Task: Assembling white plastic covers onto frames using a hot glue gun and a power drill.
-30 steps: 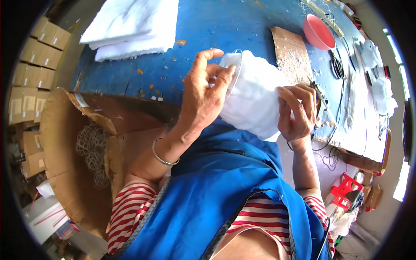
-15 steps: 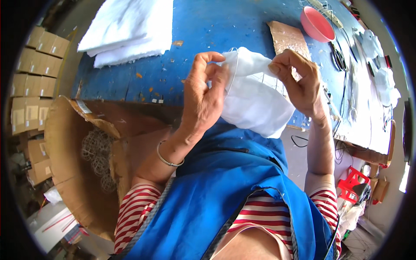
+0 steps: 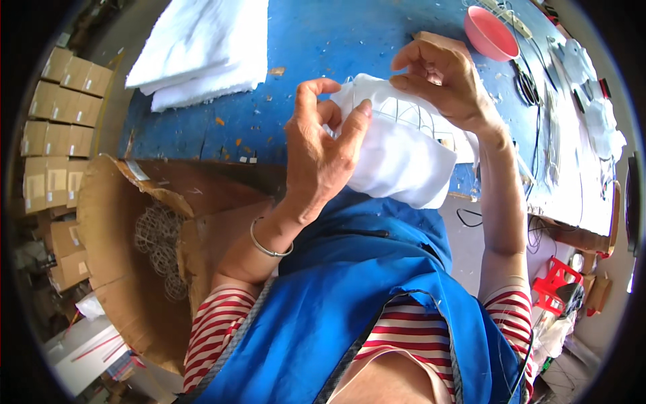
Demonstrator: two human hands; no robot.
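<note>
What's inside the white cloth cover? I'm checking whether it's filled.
A wire frame shows through the white cover, which both hands hold. Its lower part stays hidden.

We raise both forearms from the lower edge. Our left hand [image 3: 321, 151] shows its back, thumb and fingers curled in a pinch, a thin bangle at the wrist. Our right hand [image 3: 447, 81] bends at the wrist, fingertips pressed together.

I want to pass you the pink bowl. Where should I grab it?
Pinch the near rim of the bowl, coming from above. It sits open side up on the blue table, so its thin edge is free all round, and black wires crowd its right side.
</note>
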